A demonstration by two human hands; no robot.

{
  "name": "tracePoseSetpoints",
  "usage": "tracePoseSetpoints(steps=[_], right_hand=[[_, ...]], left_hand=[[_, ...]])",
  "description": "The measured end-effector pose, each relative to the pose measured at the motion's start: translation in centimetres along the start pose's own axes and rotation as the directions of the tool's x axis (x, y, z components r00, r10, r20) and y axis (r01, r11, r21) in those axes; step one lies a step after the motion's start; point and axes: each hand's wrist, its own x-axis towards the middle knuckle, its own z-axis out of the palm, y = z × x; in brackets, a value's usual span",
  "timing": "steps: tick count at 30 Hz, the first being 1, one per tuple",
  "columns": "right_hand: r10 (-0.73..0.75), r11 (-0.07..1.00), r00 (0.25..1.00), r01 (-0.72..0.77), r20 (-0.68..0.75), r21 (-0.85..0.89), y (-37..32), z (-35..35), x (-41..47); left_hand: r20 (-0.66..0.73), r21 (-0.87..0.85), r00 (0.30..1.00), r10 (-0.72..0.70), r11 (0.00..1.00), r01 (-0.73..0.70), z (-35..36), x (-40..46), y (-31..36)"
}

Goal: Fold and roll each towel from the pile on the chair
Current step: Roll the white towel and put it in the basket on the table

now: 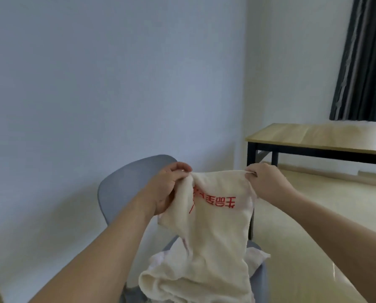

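A cream towel (213, 226) is pinched at its top edge by the left hand (169, 184) and right hand (263, 180) above the chair (125, 182), unfolded, while a pile (256, 258), seemingly untouched, remains on the seat.

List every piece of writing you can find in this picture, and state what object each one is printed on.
Red Chinese-style characters on the cream towel, held up by the left hand and right hand: they appear upside down or mirrored, partly hidden in a fold, too blurred to read reliably.
No writing shows on the grey chair, table or curtain.
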Motion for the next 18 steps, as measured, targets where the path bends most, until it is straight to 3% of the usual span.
tracePoseSetpoints(steps=[5,7,9,11,14,18], right_hand=[[-0.098,0.991,0.987,0.109,-0.124,0.08,-6.7,-8.5,-1.4],[-0.13,0.988,0.978,0.141,-0.166,0.062,-9.8,-11.5,-2.2],[-0.144,0.987,0.979,0.153,-0.145,0.055,-12.9,-14.2,-3.3],[-0.139,0.982,0.985,0.151,-0.105,0.112,-15.7,-16.9,-4.0],[-0.148,0.967,0.989,0.148,-0.015,0.206,-19.3,-21.2,-5.6],[-0.223,0.975,0.975,0.223,0.011,0.001,-24.0,-26.2,-7.6]], left_hand=[[0.122,0.219,0.95,0.289,0.925,-0.309,1.4,-3.9,10.1],[0.126,0.349,0.907,0.401,0.838,-0.419,1.9,-5.2,13.8],[0.111,0.537,0.845,0.523,0.684,-0.494,2.4,-6.1,17.3],[0.109,0.679,0.771,0.628,0.519,-0.519,2.8,-7.2,20.8],[0.101,0.772,0.659,0.745,0.359,-0.525,4.1,-9.6,26.0],[0.1,0.84,0.52,0.848,0.208,-0.501,6.0,-12.9,32.2]])
